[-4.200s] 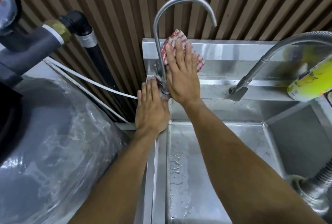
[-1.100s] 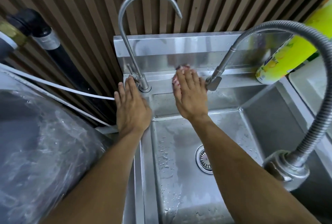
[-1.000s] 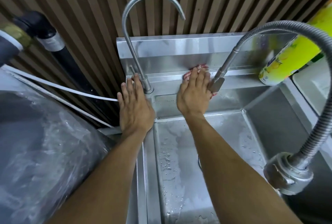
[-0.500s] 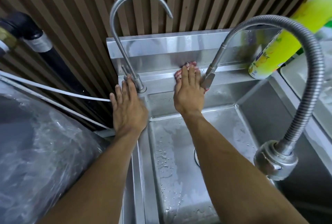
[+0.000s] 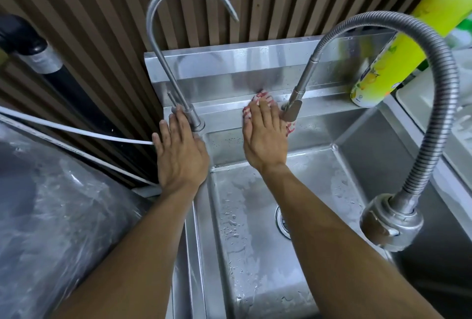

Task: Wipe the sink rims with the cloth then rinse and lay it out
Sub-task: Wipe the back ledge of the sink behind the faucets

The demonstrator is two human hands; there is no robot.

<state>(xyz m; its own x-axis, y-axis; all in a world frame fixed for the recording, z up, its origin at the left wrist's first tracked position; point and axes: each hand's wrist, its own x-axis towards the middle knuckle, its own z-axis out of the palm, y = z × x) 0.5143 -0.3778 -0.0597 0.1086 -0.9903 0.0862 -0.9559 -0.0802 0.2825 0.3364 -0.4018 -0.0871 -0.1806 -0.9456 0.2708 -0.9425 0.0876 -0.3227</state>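
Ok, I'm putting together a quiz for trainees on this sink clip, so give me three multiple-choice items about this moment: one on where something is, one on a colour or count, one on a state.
1. Where is the cloth?
A. In the basin by the drain
B. On the back rim under the right hand
C. Draped over the gooseneck tap

2. What colours is the cloth?
A. Red and white
B. Blue
C. Plain green

3. How does the left hand lie?
A. Gripping the flexible hose
B. Fist raised in the air
C. Flat, fingers straight, on the sink's left corner by the gooseneck tap

Answers: 1 B, red-checked edges peek out round the fingers on the ledge beside the flexible tap's nozzle. 2 A, its visible edges show a red and white pattern. 3 C, the fingers are straight and reach the tap's base, holding nothing.
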